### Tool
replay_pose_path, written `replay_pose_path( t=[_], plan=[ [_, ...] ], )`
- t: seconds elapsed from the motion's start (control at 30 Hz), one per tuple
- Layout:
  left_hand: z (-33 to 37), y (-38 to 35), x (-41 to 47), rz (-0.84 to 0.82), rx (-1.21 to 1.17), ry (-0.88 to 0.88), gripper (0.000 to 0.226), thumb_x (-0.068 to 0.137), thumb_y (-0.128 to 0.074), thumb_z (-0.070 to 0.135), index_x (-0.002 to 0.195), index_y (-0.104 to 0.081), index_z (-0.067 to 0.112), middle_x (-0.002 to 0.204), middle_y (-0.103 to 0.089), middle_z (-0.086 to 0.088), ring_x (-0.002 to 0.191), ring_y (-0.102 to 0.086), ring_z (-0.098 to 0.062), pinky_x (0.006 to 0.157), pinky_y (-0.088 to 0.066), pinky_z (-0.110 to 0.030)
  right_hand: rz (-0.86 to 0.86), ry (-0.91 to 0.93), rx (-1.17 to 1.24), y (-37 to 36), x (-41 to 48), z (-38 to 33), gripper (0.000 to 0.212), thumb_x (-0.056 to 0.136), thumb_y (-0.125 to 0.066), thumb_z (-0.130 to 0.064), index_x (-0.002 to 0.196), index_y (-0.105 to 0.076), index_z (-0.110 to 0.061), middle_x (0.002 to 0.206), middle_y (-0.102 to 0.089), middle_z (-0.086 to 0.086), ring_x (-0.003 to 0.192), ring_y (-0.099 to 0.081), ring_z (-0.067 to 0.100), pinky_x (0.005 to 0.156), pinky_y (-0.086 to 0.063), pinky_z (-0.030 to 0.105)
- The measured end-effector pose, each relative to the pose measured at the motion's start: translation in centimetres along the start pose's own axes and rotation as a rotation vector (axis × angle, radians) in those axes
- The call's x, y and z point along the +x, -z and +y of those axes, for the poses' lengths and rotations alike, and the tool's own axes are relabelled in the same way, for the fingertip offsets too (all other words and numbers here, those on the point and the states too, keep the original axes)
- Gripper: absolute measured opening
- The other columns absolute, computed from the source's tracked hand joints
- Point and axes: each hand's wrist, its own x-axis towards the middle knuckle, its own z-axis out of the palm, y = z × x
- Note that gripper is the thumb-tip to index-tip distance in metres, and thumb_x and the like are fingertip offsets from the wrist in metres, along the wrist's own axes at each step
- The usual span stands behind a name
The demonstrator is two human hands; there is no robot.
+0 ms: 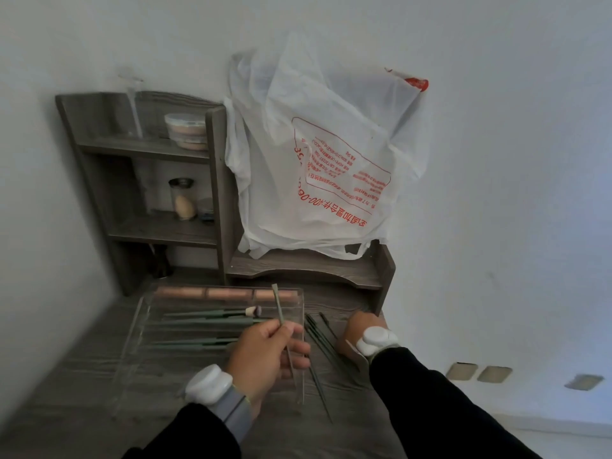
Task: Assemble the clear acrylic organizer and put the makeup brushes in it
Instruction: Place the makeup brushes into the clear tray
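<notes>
Pinching a green makeup brush between thumb and fingers, the left hand hovers over the clear acrylic organizer, where several brushes lie flat. The right hand rests on the table beside loose brushes right of the organizer. Its fingers are hidden, so their state cannot be told.

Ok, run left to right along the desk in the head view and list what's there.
Clear acrylic organizer, its left wall → green brushes lying in it → left hand pinching one upright brush → loose brushes on the desk → right hand beside them.
</notes>
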Motion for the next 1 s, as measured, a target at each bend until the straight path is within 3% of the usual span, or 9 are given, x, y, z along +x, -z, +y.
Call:
replay_pose_path(
  t=[0.1,0.17,0.3,0.4,0.57,0.67,0.77,0.9,1.0],
  plan=[
    [-0.2,-0.4,-0.1,-0.027,-0.025,0.036,0.027,0.104,-0.043,0.019,0.101,-0.067,0.007,0.090,-0.076,-0.016,0.066,-0.070,-0.023,0.053,-0.053,-0.027,-0.056,0.118,-0.109,1.2,-1.5,0.8,0.027,0.090,-0.058,-0.027,0.106,-0.071,-0.010,0.113,-0.070,0.008,0.107,-0.067,0.029,0.087,-0.051,0.029],
    [-0.4,-0.7,-0.1,-0.047,-0.029,0.051,0.027,0.103,-0.044,0.020,0.101,-0.068,0.007,0.090,-0.076,-0.013,0.067,-0.071,-0.022,0.055,-0.051,-0.028,-0.009,0.128,-0.093,1.6,-2.4,1.1,0.020,0.079,-0.064,-0.030,0.084,-0.074,-0.014,0.091,-0.074,0.004,0.088,-0.072,0.025,0.074,-0.054,0.028],
    [-0.9,-1.7,0.2,-0.063,-0.062,0.073,0.023,0.101,-0.048,0.021,0.100,-0.070,0.012,0.095,-0.076,-0.009,0.070,-0.072,-0.023,0.060,-0.050,-0.030,0.144,0.139,0.280,2.7,-5.5,0.0,0.021,0.068,-0.066,-0.040,0.061,-0.068,-0.021,0.059,-0.067,-0.007,0.055,-0.058,0.001,0.053,-0.044,0.016],
    [-1.2,-2.6,0.2,-0.067,-0.040,-0.009,0.023,0.100,-0.052,0.026,0.099,-0.073,0.017,0.091,-0.078,-0.002,0.078,-0.073,-0.023,0.065,-0.055,-0.032,0.117,0.248,0.420,3.0,-8.1,-1.7,0.017,0.067,-0.068,-0.035,0.062,-0.069,-0.019,0.062,-0.070,-0.006,0.054,-0.061,0.003,0.050,-0.044,0.015],
    [-1.6,-2.0,0.7,0.001,0.164,-0.135,0.027,0.092,-0.058,0.033,0.074,-0.065,0.014,0.061,-0.063,-0.005,0.058,-0.059,-0.021,0.059,-0.056,-0.049,0.064,0.358,0.473,3.1,-9.3,-3.2,0.019,0.070,-0.067,-0.036,0.062,-0.067,-0.019,0.057,-0.067,-0.008,0.050,-0.056,0.002,0.055,-0.050,0.022],
    [-1.2,-1.2,0.8,-0.001,0.076,-0.088,0.025,0.093,-0.055,0.031,0.077,-0.063,0.013,0.077,-0.074,-0.013,0.064,-0.071,-0.033,0.063,-0.059,-0.047,-0.026,0.258,0.547,3.8,-7.9,-2.6,0.025,0.077,-0.075,-0.039,0.068,-0.073,-0.015,0.055,-0.067,-0.007,0.046,-0.054,0.002,0.050,-0.052,0.022],
    [-0.6,-0.3,0.1,0.022,-0.017,-0.027,0.026,0.103,-0.042,0.023,0.095,-0.061,0.009,0.073,-0.074,-0.014,0.053,-0.065,-0.029,0.051,-0.048,-0.030,0.014,0.113,0.347,3.6,-4.7,-1.5,0.031,0.082,-0.068,-0.041,0.063,-0.064,-0.018,0.066,-0.064,-0.006,0.066,-0.057,0.012,0.059,-0.047,0.025],
    [-0.4,0.4,-0.3,0.059,0.052,-0.082,0.027,0.102,-0.044,0.024,0.089,-0.064,0.011,0.050,-0.046,-0.002,0.037,-0.038,-0.015,0.040,-0.033,-0.022,-0.040,-0.051,0.204,0.4,-1.3,-1.0,0.032,0.090,-0.061,-0.035,0.111,-0.072,-0.014,0.116,-0.071,0.007,0.105,-0.065,0.026,0.074,-0.041,0.025],
    [-0.1,0.6,-0.8,0.046,0.094,-0.067,0.028,0.102,-0.046,0.024,0.090,-0.065,0.008,0.045,-0.035,0.006,0.033,-0.028,-0.007,0.038,-0.023,-0.017,-0.052,-0.114,0.196,-1.0,-0.7,-0.6,0.035,0.092,-0.061,-0.027,0.121,-0.066,-0.008,0.124,-0.067,0.012,0.115,-0.062,0.028,0.073,-0.037,0.026]
  ],
)
